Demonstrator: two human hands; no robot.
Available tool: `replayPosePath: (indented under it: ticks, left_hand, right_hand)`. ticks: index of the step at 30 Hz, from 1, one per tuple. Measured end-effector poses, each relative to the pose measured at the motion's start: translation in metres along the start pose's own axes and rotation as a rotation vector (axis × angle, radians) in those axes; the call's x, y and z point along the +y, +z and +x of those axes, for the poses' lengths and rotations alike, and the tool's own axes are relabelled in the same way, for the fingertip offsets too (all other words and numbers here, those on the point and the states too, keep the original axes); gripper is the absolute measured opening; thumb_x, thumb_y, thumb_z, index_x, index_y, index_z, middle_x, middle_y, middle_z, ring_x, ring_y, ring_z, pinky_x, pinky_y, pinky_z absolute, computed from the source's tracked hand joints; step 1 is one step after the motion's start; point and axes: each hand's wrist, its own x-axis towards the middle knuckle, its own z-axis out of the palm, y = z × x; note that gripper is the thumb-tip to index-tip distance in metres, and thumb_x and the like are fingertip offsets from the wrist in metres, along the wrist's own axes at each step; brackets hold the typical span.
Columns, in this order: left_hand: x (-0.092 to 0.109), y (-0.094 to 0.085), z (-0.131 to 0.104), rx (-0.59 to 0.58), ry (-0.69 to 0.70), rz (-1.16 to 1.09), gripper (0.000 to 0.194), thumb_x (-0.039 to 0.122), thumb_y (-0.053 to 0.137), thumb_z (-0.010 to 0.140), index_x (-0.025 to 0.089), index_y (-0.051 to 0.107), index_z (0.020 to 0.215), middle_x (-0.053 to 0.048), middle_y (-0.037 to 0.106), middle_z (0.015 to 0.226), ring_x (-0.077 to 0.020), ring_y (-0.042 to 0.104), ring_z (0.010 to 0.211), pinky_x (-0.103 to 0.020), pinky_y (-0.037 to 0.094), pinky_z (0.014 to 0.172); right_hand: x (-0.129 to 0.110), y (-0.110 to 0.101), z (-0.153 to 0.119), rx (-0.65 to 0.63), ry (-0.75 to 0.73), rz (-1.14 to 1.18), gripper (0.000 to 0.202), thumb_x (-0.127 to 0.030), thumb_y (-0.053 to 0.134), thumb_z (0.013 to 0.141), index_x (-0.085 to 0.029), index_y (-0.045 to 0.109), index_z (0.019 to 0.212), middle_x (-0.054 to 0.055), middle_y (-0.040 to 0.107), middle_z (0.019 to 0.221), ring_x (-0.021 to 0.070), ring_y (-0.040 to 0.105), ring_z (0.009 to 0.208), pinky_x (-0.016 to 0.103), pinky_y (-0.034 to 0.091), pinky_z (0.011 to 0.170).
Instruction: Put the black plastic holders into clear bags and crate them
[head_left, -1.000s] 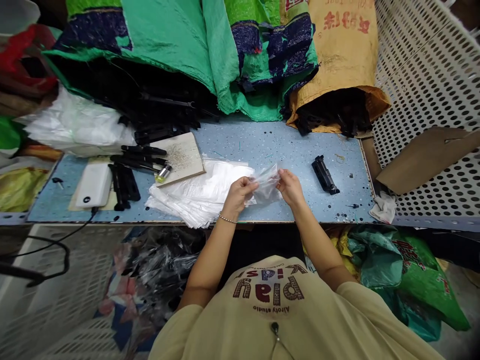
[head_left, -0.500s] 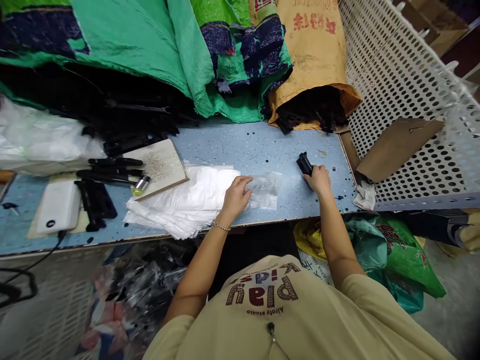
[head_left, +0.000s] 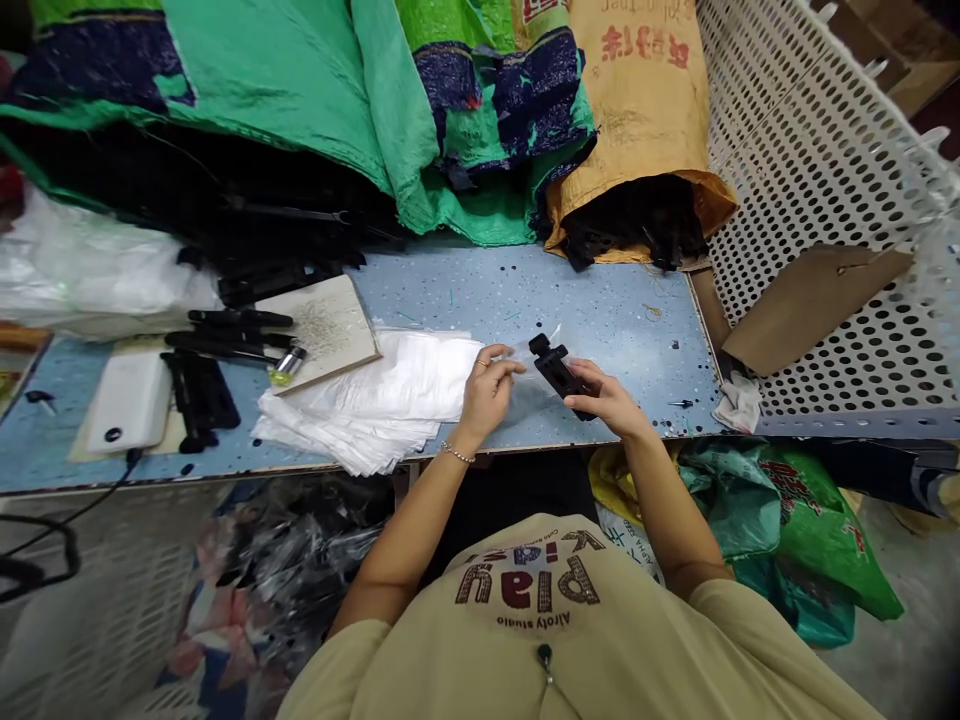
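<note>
My right hand (head_left: 611, 402) grips a black plastic part (head_left: 555, 366) with a slot in it, tilted over the table's front half. Just left of it, my left hand (head_left: 486, 396) pinches a clear plastic bag (head_left: 526, 402) between thumb and fingers. The bag lies partly behind the black part, so I cannot tell whether the part touches it or enters its mouth. A fanned stack of white bags (head_left: 405, 375) spreads beside my left hand.
A board (head_left: 330, 325), a lighter (head_left: 287, 366), a white power bank (head_left: 131, 402) and black parts (head_left: 206, 390) lie left. A green sack (head_left: 300, 90) and orange sack (head_left: 637, 90) of black pieces stand behind. A perforated white crate (head_left: 817, 160) borders the right.
My right hand has brought the black part left, from the table's right side to the clear bag. My left hand has lifted the bag's edge off the table.
</note>
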Motion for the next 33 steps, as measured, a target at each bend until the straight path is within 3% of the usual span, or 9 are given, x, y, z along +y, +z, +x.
replayPosePath:
  ticks: [2, 6, 14, 16, 18, 22, 24, 28, 33]
  left_hand:
    - [-0.006, -0.005, 0.000, -0.010, 0.001, 0.076, 0.036, 0.004, 0.047, 0.091, 0.020, 0.073, 0.109, -0.011, 0.062, 0.132, -0.0231, 0.066, 0.118, -0.038, 0.059, 0.099]
    - [-0.011, -0.004, 0.002, -0.015, 0.001, 0.179, 0.059, 0.004, 0.045, 0.092, 0.020, 0.054, 0.147, -0.014, 0.052, 0.152, -0.0262, 0.063, 0.129, -0.038, 0.058, 0.103]
    - [0.004, 0.045, -0.022, -0.061, 0.153, 0.176, 0.075, 0.015, 0.034, 0.103, 0.030, -0.001, 0.168, -0.016, 0.022, 0.173, -0.0346, 0.045, 0.149, -0.042, 0.063, 0.095]
    - [0.003, 0.046, -0.024, -0.016, 0.141, 0.153, 0.072, 0.018, 0.033, 0.105, 0.029, 0.001, 0.168, -0.016, 0.024, 0.172, -0.0336, 0.045, 0.150, -0.044, 0.061, 0.100]
    - [0.000, 0.038, -0.022, 0.019, 0.132, 0.152, 0.063, 0.018, 0.035, 0.105, 0.028, 0.020, 0.165, -0.014, 0.030, 0.170, -0.0322, 0.048, 0.148, -0.045, 0.060, 0.103]
    - [-0.011, 0.016, -0.014, 0.015, 0.006, 0.270, 0.045, 0.017, 0.041, 0.102, 0.026, 0.055, 0.143, -0.014, 0.040, 0.165, -0.0297, 0.070, 0.117, -0.041, 0.065, 0.082]
    - [-0.013, 0.012, -0.009, 0.030, -0.080, 0.335, 0.051, 0.017, 0.038, 0.102, 0.025, 0.048, 0.151, -0.017, 0.033, 0.169, -0.0305, 0.073, 0.109, -0.042, 0.065, 0.073]
    - [-0.009, 0.023, -0.010, -0.031, -0.026, 0.320, 0.068, 0.016, 0.032, 0.103, 0.027, 0.013, 0.167, -0.015, 0.017, 0.175, -0.0341, 0.061, 0.134, -0.040, 0.064, 0.077]
    - [-0.009, 0.048, -0.037, -0.189, -0.013, 0.176, 0.078, 0.011, 0.036, 0.100, 0.031, 0.004, 0.168, -0.015, 0.012, 0.176, -0.0351, 0.056, 0.140, -0.045, 0.063, 0.091]
  right_hand:
    - [-0.002, -0.003, 0.000, -0.068, -0.073, -0.070, 0.064, -0.056, 0.086, 0.075, -0.030, 0.071, 0.132, 0.009, 0.055, 0.148, 0.0334, 0.049, 0.144, 0.053, 0.036, 0.123]
    - [-0.003, 0.002, -0.002, -0.148, -0.157, -0.255, 0.060, -0.048, 0.079, 0.085, -0.028, 0.065, 0.139, 0.011, 0.052, 0.151, 0.0340, 0.046, 0.146, 0.055, 0.034, 0.126]
    - [0.021, 0.053, 0.027, 0.304, -0.011, -0.360, 0.066, -0.035, 0.068, 0.085, -0.022, 0.045, 0.145, 0.018, 0.037, 0.150, 0.0329, 0.042, 0.146, 0.054, 0.040, 0.123]
    - [0.022, 0.064, 0.033, 0.342, 0.037, -0.349, 0.071, -0.037, 0.067, 0.085, -0.021, 0.040, 0.149, 0.019, 0.031, 0.153, 0.0342, 0.040, 0.147, 0.055, 0.041, 0.121]
    - [0.020, 0.070, 0.034, 0.334, 0.047, -0.362, 0.078, -0.038, 0.067, 0.084, -0.021, 0.034, 0.153, 0.019, 0.026, 0.157, 0.0361, 0.040, 0.147, 0.058, 0.042, 0.120]
    - [0.017, 0.069, 0.029, 0.269, -0.033, -0.403, 0.076, -0.032, 0.064, 0.083, -0.025, 0.035, 0.153, 0.016, 0.029, 0.159, 0.0352, 0.036, 0.151, 0.058, 0.040, 0.122]
    - [0.018, 0.068, 0.028, 0.239, -0.045, -0.425, 0.073, -0.028, 0.063, 0.083, -0.025, 0.038, 0.151, 0.015, 0.030, 0.159, 0.0344, 0.034, 0.152, 0.057, 0.040, 0.122]
    - [0.026, 0.069, 0.038, 0.239, 0.006, -0.390, 0.067, -0.025, 0.068, 0.074, -0.022, 0.048, 0.139, 0.017, 0.037, 0.152, 0.0339, 0.040, 0.147, 0.055, 0.040, 0.121]
    - [0.036, 0.070, 0.053, 0.394, 0.080, -0.104, 0.048, -0.046, 0.061, 0.086, -0.022, 0.050, 0.126, 0.013, 0.052, 0.132, 0.0251, 0.062, 0.117, 0.046, 0.055, 0.102]
